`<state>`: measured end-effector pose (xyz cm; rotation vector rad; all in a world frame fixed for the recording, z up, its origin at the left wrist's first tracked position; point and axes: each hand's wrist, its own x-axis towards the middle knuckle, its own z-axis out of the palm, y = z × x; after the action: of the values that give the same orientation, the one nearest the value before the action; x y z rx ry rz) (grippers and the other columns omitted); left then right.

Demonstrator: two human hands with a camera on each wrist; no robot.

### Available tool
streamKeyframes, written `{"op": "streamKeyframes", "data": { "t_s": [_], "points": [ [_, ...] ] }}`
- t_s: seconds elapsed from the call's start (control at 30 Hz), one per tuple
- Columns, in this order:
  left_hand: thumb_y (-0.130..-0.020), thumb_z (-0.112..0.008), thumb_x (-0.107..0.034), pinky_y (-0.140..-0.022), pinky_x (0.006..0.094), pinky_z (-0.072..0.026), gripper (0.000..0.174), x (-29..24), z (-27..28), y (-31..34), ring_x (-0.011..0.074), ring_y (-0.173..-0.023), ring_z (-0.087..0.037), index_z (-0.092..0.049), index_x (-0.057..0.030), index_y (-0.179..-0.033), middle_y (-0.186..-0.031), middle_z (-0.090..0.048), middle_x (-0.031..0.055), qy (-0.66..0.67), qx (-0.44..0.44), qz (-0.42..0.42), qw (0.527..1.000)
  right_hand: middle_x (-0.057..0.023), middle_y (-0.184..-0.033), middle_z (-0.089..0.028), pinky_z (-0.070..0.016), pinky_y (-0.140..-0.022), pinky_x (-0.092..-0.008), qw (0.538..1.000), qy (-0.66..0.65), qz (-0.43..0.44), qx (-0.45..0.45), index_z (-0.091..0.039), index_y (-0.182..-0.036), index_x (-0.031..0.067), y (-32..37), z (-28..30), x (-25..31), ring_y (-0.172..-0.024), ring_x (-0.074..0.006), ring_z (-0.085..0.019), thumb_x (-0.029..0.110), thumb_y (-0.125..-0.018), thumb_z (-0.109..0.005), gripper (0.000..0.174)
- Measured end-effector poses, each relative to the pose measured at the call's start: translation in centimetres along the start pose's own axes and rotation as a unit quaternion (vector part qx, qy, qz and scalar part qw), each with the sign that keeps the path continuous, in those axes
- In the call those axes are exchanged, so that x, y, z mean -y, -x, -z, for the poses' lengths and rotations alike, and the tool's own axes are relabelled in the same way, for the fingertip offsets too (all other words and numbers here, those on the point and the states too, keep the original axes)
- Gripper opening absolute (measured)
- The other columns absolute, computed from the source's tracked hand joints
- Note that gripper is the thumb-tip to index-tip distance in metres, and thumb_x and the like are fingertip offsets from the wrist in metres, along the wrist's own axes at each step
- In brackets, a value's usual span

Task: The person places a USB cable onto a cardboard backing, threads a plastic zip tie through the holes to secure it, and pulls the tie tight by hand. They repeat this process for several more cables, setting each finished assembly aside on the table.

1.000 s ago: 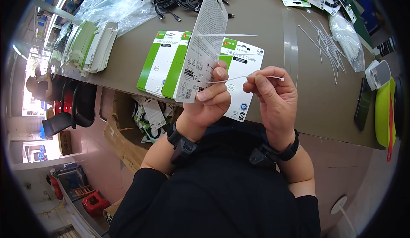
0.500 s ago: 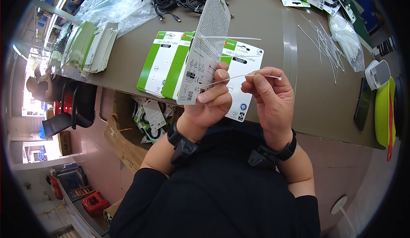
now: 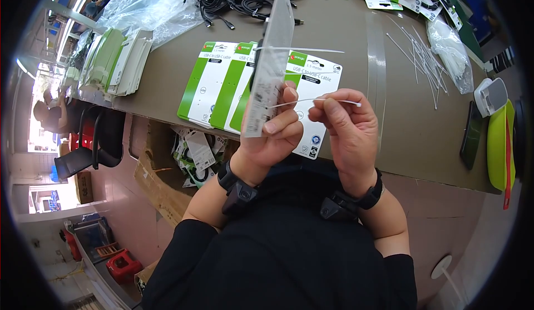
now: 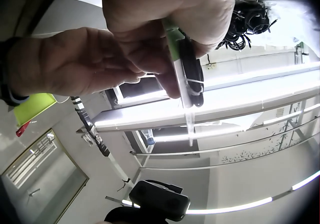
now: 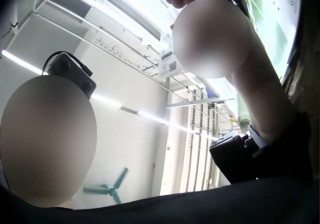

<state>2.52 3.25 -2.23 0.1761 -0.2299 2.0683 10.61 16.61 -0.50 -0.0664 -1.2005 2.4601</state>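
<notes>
Upright and nearly edge-on in the head view, a printed card (image 3: pixel 270 65) is gripped low down by the left hand (image 3: pixel 272 137). White ties stick out from its printed side toward the right. The right hand (image 3: pixel 351 132) pinches a white tie (image 3: pixel 303 100) between thumb and index finger near its small head. In the left wrist view a black cable bundle (image 4: pixel 192 76) lies against the card's other side, with a thin tie across it. Below the hands, a green and white card (image 3: pixel 318 76) lies flat on the table (image 3: pixel 356 48).
More green and white cards (image 3: pixel 208 82) lie left of the hands. Black cables (image 3: pixel 245 1) sit at the back, loose white ties (image 3: pixel 420 54) at the right. A card stack (image 3: pixel 130 65) stands at the left; an open carton (image 3: pixel 161 182) is below the table edge.
The held card has turned more edge-on, uncovering more of the cards behind it. The right hand has shifted slightly left, still pinching the tie.
</notes>
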Motion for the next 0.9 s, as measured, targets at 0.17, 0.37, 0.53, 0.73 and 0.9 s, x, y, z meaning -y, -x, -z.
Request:
{"op": "streamKeyframes", "data": {
  "t_s": [0.17,0.37,0.53,0.73,0.9],
  "points": [
    [-0.097,-0.045,-0.03,-0.065,0.0244,-0.046,0.037,1.2,-2.1,-0.5,0.0128,-0.078,-0.059,-0.042,-0.0025,-0.121,-0.114,-0.058,0.0108,-0.173,-0.096,-0.042,0.979,-0.0085,-0.094,-0.064,-0.0521,-0.076,-0.0287,0.998,0.017,-0.005,0.053,-0.057,-0.106,0.0018,-0.1,0.7,-0.2,-0.086,-0.0173,-0.063,0.003,-0.088,-0.059,0.018],
    [-0.098,-0.045,-0.018,-0.088,0.0326,-0.0465,0.035,1.0,-4.1,-0.6,0.0164,-0.103,-0.055,-0.037,-0.0043,-0.129,-0.12,-0.053,0.0088,-0.527,-0.205,-0.188,0.803,-0.0072,-0.097,-0.061,-0.0497,-0.076,-0.0316,0.764,0.533,0.345,0.112,-0.058,-0.109,0.0014,-1.3,1.0,4.5,-0.094,-0.0183,-0.056,0.003,-0.083,-0.064,0.027],
    [-0.097,-0.047,-0.012,-0.089,0.0295,-0.0449,0.034,1.8,-3.2,-0.6,0.013,-0.102,-0.053,-0.037,-0.0045,-0.128,-0.118,-0.052,0.0073,-0.611,-0.182,-0.204,0.743,-0.0087,-0.094,-0.06,-0.0498,-0.078,-0.031,0.638,0.628,0.4,0.197,-0.056,-0.106,-0.0004,-1.3,0.4,4.6,-0.092,-0.0181,-0.057,0.003,-0.087,-0.061,0.02],
    [-0.094,-0.052,-0.009,-0.087,0.0256,-0.0421,0.032,1.4,-2.8,0.2,0.01,-0.1,-0.051,-0.039,-0.0025,-0.122,-0.115,-0.053,0.0067,-0.719,-0.106,-0.303,0.617,-0.0066,-0.088,-0.059,-0.0496,-0.077,-0.0282,0.96,0.225,0.099,0.132,-0.055,-0.095,0.0006,0.2,-0.9,2.7,-0.082,-0.0153,-0.059,0.006,-0.089,-0.058,0.008],
    [-0.09,-0.059,-0.009,-0.082,0.0259,-0.0442,0.036,0.9,-2.1,0.4,0.0112,-0.094,-0.054,-0.04,-0.0006,-0.119,-0.107,-0.058,0.008,-0.799,-0.043,-0.352,0.485,-0.005,-0.085,-0.059,-0.0498,-0.076,-0.0275,0.987,0.064,-0.121,0.085,-0.054,-0.088,0.003,0.2,-1.5,3.5,-0.078,-0.0135,-0.06,0.012,-0.091,-0.055,0.009]
  ]
}}
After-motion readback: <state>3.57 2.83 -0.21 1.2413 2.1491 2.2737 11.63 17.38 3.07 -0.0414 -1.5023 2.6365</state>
